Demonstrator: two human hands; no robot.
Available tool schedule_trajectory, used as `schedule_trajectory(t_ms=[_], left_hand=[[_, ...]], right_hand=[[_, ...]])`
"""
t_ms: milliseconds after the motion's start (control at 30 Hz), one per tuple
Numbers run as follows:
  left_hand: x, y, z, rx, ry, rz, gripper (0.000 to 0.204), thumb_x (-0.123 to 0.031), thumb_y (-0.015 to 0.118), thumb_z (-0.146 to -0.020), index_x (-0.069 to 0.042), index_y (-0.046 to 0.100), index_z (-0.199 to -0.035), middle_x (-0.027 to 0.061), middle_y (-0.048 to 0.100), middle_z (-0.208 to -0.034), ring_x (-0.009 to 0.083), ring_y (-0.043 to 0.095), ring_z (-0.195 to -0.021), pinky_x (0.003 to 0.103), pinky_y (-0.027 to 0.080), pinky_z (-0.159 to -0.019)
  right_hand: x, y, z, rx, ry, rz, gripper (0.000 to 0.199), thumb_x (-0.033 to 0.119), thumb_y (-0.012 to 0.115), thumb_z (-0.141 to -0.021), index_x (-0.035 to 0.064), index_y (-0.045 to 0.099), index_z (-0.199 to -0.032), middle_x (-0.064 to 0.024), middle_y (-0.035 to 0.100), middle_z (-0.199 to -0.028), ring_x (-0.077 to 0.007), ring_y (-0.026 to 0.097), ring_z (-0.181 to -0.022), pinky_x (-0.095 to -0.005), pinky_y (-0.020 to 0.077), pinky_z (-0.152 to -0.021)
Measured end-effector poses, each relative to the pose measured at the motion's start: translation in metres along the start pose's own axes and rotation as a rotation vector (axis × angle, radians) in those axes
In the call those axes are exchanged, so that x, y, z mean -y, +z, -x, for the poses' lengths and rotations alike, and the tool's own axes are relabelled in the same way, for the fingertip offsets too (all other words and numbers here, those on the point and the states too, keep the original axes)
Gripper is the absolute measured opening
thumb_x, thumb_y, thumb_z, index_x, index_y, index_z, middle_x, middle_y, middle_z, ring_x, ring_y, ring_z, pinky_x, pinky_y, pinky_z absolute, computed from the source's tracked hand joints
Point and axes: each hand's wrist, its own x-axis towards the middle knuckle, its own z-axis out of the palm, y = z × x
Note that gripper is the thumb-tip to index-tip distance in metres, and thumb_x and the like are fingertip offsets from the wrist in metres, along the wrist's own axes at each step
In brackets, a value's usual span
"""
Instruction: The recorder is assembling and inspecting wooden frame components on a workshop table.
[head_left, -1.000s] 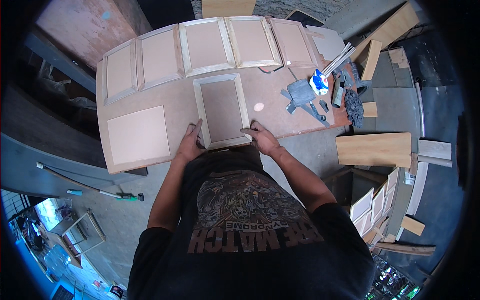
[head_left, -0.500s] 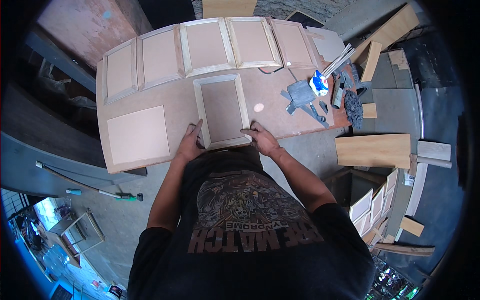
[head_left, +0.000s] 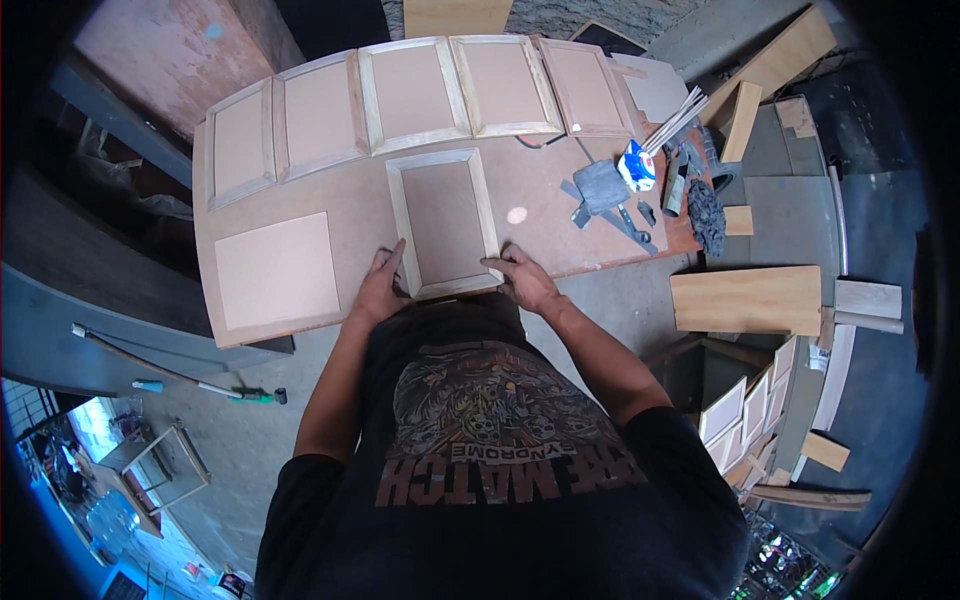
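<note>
A pale wooden frame (head_left: 485, 215) lies on the brown worktable (head_left: 365, 225) at its near edge. The area inside is about as brown as the tabletop; I cannot tell whether a panel fills it. At the near left corner my left hand (head_left: 382, 287) grips the frame, forefinger stretched along the side piece. My right hand (head_left: 528, 280) grips the near right corner, its forefinger and thumb on the wood. To the left lies a loose rectangular panel (head_left: 275, 268), lighter than the table.
Several framed panels (head_left: 415, 88) line the far side. On the right are a grey flat pad (head_left: 600, 187), a blue-and-white packet (head_left: 637, 166), thin sticks (head_left: 685, 118) and a dark grey rag (head_left: 707, 217). Beyond the table's right end sits a wooden board (head_left: 747, 300).
</note>
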Motion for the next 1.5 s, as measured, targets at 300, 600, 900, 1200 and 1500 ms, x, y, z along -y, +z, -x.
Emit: schedule_trajectory(t_ms=[300, 600, 900, 1200, 1500], left_hand=[[0.000, 0.000, 0.000, -0.009, 0.014, -0.017, 0.118, 0.001, 0.087, -0.062, -0.010, 0.034, -0.167, 0.0131, 0.047, -0.109, 0.0281, 0.058, -0.090, 0.035, 0.057, -0.088], [0.004, 0.002, -0.001, 0.002, -0.001, -0.011, 0.120, -0.002, 0.089, -0.062, -0.012, 0.033, -0.168, 0.0124, 0.047, -0.109, 0.0277, 0.058, -0.090, 0.035, 0.057, -0.088], [0.000, 0.000, 0.000, 0.011, -0.005, -0.011, 0.121, -0.002, 0.090, -0.062, -0.013, 0.032, -0.168, 0.0122, 0.047, -0.110, 0.0275, 0.058, -0.092, 0.036, 0.057, -0.090], [0.003, 0.001, 0.000, 0.005, 0.006, -0.010, 0.122, -0.002, 0.090, -0.061, -0.012, 0.032, -0.168, 0.0128, 0.047, -0.110, 0.0276, 0.058, -0.092, 0.036, 0.057, -0.089], [-0.009, -0.001, 0.001, -0.017, -0.020, -0.023, 0.117, -0.019, 0.093, -0.071, -0.003, 0.029, -0.167, 0.0155, 0.051, -0.114, 0.0276, 0.060, -0.097, 0.036, 0.056, -0.087]], right_hand=[[-0.001, 0.002, 0.001, 0.014, 0.026, 0.007, 0.065, 0.000, 0.081, -0.078, 0.0176, 0.068, -0.139, -0.0128, 0.053, -0.116, -0.0326, 0.059, -0.111, -0.0409, 0.0520, -0.099], [0.002, -0.001, 0.000, 0.038, 0.033, 0.023, 0.070, 0.002, 0.085, -0.076, 0.0177, 0.066, -0.142, -0.0130, 0.051, -0.117, -0.0328, 0.058, -0.113, -0.0398, 0.0514, -0.102], [-0.005, 0.004, 0.001, -0.016, -0.037, 0.043, 0.075, -0.001, 0.082, -0.076, 0.0184, 0.062, -0.146, -0.0108, 0.050, -0.113, -0.0300, 0.057, -0.104, -0.0388, 0.0518, -0.095], [0.002, 0.000, -0.001, 0.055, 0.063, 0.016, 0.068, 0.001, 0.080, -0.080, 0.0174, 0.064, -0.144, -0.0148, 0.053, -0.120, -0.0347, 0.059, -0.114, -0.0421, 0.0518, -0.104], [-0.008, 0.006, -0.002, 0.001, -0.028, 0.027, 0.071, 0.000, 0.081, -0.078, 0.0163, 0.062, -0.144, -0.0108, 0.048, -0.111, -0.0286, 0.057, -0.100, -0.0392, 0.0518, -0.092]])
